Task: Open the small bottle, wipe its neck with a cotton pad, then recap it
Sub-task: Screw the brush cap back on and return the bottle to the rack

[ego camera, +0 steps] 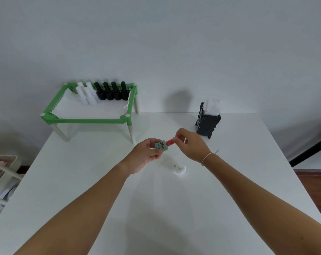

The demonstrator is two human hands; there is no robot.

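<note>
A small teal bottle [162,146] with red lettering is tilted to the right above the middle of the white table [82,181]. My left hand [144,155] holds its body. Its long red cap [171,141] sits on the neck, and the fingers of my right hand [192,144] pinch the cap's far end. The neck itself is hidden under the cap. A used white cotton pad [179,169] with a small stain lies on the table just below my right hand.
A green rack on white legs [90,120] stands at the back left, holding white bottles [87,94] and black bottles [112,91]. A black holder [207,124] with white cotton pads [212,107] stands at the back right. A white cart [3,172] is off the table's left.
</note>
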